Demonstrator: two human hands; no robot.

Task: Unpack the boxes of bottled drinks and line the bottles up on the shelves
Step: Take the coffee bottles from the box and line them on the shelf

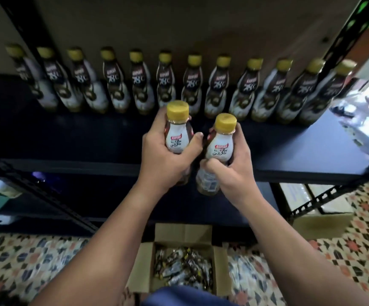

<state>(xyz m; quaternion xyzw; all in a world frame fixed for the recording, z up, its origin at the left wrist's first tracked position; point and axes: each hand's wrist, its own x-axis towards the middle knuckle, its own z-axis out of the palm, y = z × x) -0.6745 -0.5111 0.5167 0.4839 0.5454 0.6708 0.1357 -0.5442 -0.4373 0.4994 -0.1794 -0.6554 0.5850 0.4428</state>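
Each hand (163, 160) (229, 171) grips a bottle (176, 138) (218, 149) above the shelf (90, 138).

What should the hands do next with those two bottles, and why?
Probably set both down in front of the back row. The left hand and right hand each grip a gold-capped coffee bottle above the bare front of the shelf.

Both forearms are bare from wrist to elbow, with no sleeve, watch or ring showing. The left hand (163, 160) and right hand (232, 168) wear no gloves. A blue garment (185, 298) covers the lap.
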